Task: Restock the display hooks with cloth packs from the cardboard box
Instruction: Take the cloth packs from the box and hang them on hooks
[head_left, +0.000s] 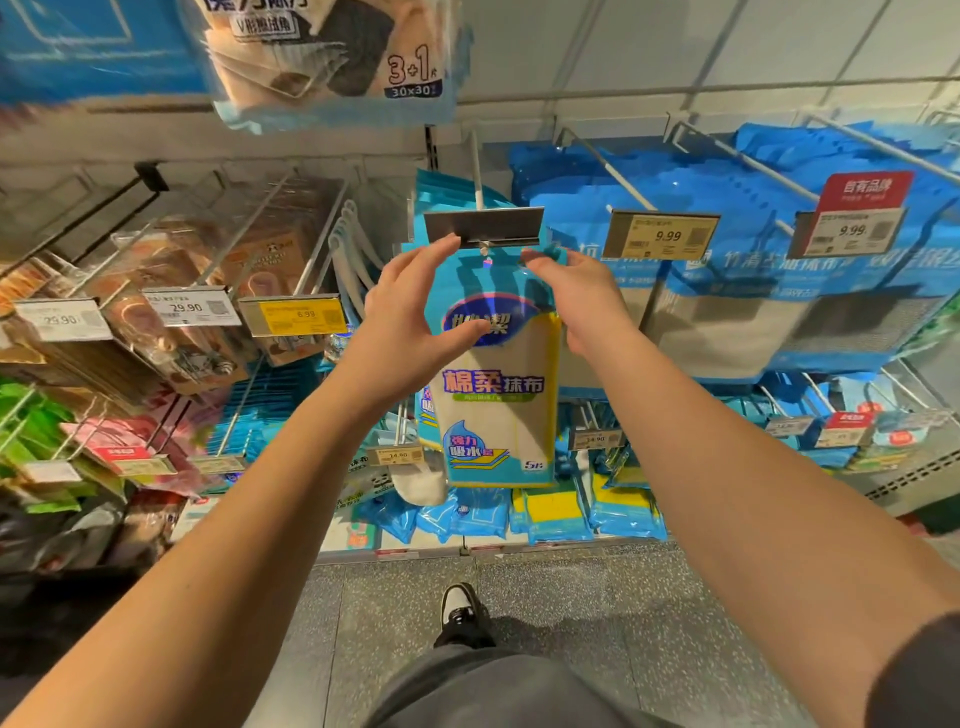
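Pinching the cloth pack (493, 374) with my left hand (410, 317) and right hand (576, 296), I needed its hole aligned squarely with the hook (477, 171).

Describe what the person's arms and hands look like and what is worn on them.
Both forearms are bare, and the left hand and right hand wear no gloves, rings or watch that I can see. A dark sleeve edge shows on the right upper arm at the frame's corner. No left sleeve is in view.
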